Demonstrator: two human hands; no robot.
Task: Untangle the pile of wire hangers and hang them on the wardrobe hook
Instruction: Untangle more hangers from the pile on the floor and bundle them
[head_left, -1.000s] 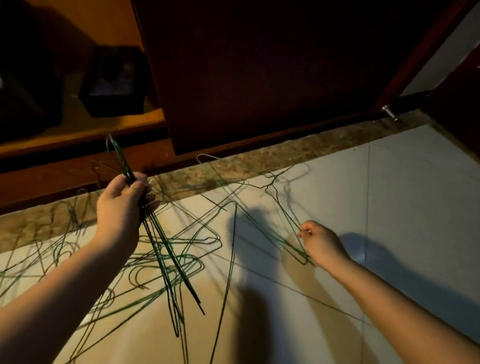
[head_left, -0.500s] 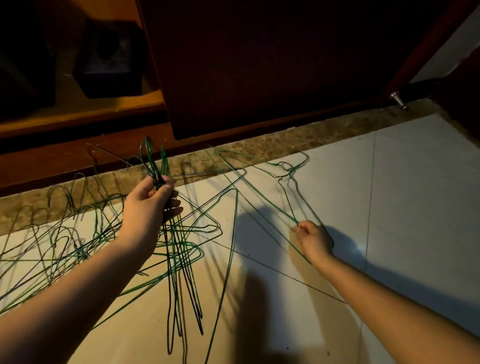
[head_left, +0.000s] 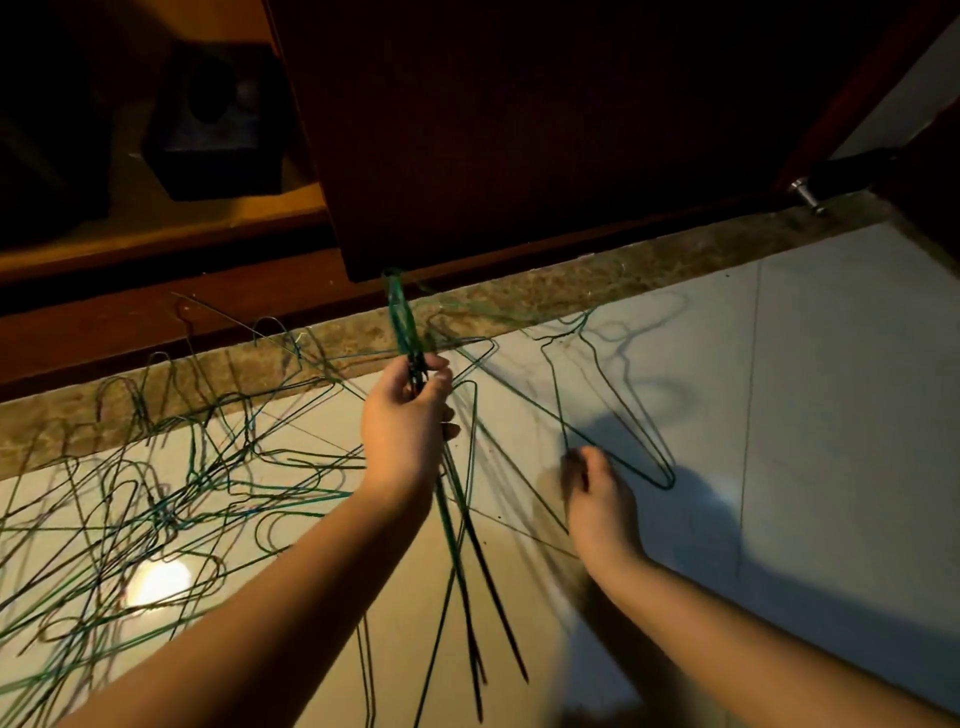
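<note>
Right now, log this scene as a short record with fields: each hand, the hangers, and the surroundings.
left hand: grips bunch, hooks upward
right hand: pinches single hanger by its wire
pile: tangled, on floor, left of both hands
door: dark wood, behind the bunch
box: dark, on shelf left of door
wardrobe hook: not in view

One left hand (head_left: 402, 421), one right hand (head_left: 597, 501), one dark box (head_left: 215, 130), one doorstop (head_left: 806, 195), uncountable wire hangers (head_left: 401, 319)
</note>
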